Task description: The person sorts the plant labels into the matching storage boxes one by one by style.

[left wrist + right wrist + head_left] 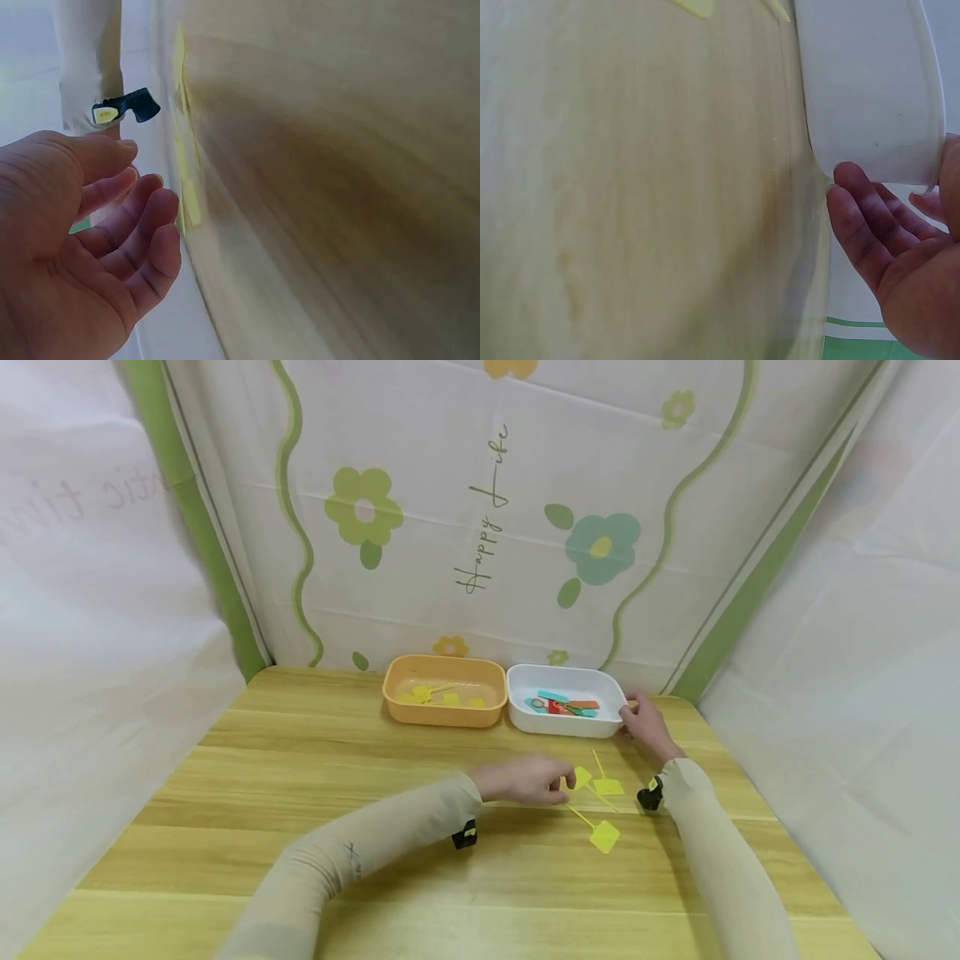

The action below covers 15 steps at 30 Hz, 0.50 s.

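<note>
My left hand [525, 778] is low over the wood table, fingers loosely bent and nothing between them in the left wrist view. Close beside its fingertips lie three yellow flag-like tags with thin stems: an upper tag [608, 787], a middle tag [582, 777] and a lower tag [604, 836]. At the right end of a white bin [562, 725], my right hand [648, 727] holds the wall, fingers against the outside and thumb by the rim [930, 90]. Inside that bin are turquoise, orange and red pieces [562, 703], too small to identify.
An orange bin [444, 716] stands directly left of the white one, with several yellow tags [452, 699] in it. Behind both bins hangs a printed curtain [480, 510]. White sheets enclose the left and right sides of the wood table [225, 827].
</note>
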{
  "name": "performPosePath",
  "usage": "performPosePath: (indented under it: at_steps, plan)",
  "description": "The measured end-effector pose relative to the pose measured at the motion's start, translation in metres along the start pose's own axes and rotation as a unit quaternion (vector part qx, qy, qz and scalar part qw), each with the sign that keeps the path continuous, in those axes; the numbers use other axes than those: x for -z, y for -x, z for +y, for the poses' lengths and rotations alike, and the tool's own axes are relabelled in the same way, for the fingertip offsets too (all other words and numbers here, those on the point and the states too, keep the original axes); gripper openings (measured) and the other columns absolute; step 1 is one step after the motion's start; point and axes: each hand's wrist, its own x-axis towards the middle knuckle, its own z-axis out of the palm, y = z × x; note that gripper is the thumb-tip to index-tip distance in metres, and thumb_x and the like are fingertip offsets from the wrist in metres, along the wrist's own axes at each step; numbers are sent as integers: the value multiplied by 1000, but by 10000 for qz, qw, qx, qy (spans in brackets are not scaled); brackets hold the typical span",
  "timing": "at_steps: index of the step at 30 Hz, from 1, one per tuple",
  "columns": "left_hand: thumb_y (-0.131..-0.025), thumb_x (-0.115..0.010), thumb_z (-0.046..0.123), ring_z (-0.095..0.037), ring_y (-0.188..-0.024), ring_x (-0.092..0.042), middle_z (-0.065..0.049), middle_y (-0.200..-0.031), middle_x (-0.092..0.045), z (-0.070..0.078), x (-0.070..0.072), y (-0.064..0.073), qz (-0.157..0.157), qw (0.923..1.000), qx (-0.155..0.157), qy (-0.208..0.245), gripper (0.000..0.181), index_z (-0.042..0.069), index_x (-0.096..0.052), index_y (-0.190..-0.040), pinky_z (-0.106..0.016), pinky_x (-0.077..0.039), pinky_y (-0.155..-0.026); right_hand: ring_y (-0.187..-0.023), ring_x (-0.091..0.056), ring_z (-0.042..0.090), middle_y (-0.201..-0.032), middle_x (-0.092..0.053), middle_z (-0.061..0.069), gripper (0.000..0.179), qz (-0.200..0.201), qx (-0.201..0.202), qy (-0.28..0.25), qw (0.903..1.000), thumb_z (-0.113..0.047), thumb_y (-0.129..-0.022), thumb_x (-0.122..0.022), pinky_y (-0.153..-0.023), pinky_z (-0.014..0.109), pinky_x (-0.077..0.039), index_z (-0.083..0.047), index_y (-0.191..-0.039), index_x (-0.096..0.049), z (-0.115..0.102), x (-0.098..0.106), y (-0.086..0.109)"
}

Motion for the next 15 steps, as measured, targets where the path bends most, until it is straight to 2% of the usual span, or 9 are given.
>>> performPosePath:
  at_steps: [8,15]
  plan:
    - [-98,-60,25,-2,-76,-56,5,-90,-66,8,-19,-10,-255,9991,95,-327,22,15,-63,-117,-14,-45,-68,-81,-68,40,-101,-58,28,44,-5,-41,-19,10000,-15,-100,-39,-68,44,-59,6,-139,-36,2,0,-1]
    - [-97,-61,26,-1,-77,-55,7,-93,-66,13,-25,-18,-388,9975,120,-574,22,16,-63,-117,-14,-44,-68,-84,-68,43,-103,-58,29,46,-12,-74,-60,10000,-16,-100,-38,-70,47,-59,6,-140,-35,3,0,-1]
